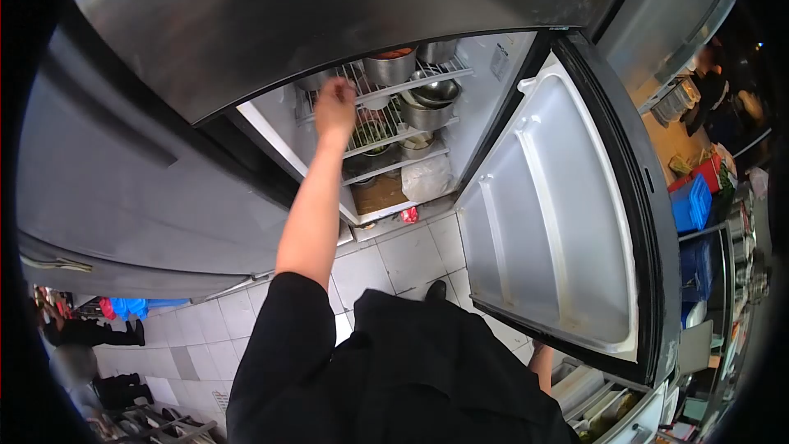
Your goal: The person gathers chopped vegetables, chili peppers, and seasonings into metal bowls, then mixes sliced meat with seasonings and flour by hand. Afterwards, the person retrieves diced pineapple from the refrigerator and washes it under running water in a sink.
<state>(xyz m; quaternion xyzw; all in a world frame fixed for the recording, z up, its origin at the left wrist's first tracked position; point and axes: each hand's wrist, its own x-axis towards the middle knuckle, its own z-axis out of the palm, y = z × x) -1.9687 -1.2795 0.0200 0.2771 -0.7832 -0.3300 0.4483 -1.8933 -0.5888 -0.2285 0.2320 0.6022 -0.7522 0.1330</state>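
My left hand [335, 111] reaches into the open refrigerator, in front of its wire shelves [374, 133]. Its fingers look curled but are blurred, and I cannot make out anything in them. To its right on the upper shelf stands a metal pot [389, 68] with orange food inside. Lower down, metal bowls [436, 94] sit stacked on a pot. My right forearm [541, 366] passes behind the lower edge of the refrigerator door [534, 197], which hides my right hand.
A white plastic bag [427, 178] lies at the refrigerator's bottom. Below its sill is a small red-and-white wrapper [409, 215]. The door swings out over the tiled floor [362, 271] on the right. Drawers [633, 427] stand at lower right. Other people [90, 333] are at far left.
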